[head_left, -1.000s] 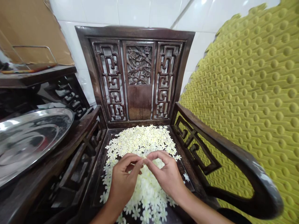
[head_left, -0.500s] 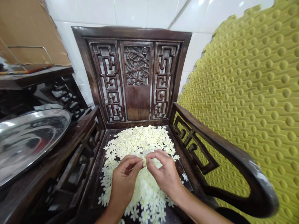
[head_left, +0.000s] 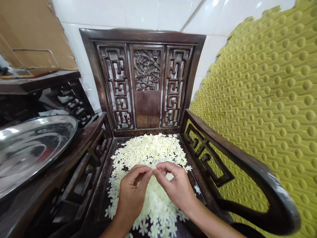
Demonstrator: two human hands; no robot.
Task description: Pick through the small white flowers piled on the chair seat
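Over the seat of a dark carved wooden chair [head_left: 147, 109], my left hand [head_left: 131, 191] and my right hand [head_left: 179, 188] meet at their fingertips. Thumb and forefinger of each are pinched together on a small pale flower [head_left: 154, 167], mostly hidden by the fingers. A thick spread of white flowers with yellowish centres [head_left: 151, 148] covers much of the seat behind and below my hands. Looser single blossoms lie toward the front, where the dark wood shows between them.
Wooden armrests flank the seat, the right armrest [head_left: 237, 155] curving toward me. At left a shiny round metal tray [head_left: 54, 132] rests by the left armrest [head_left: 81, 145]. A yellow studded foam mat [head_left: 279, 99] stands at right. Cardboard [head_left: 37, 29] leans behind a dark side piece.
My fingertips have drawn closer together, and less of the pale flower shows between them. The whole view has shifted slightly; the flowers on the seat look unchanged.
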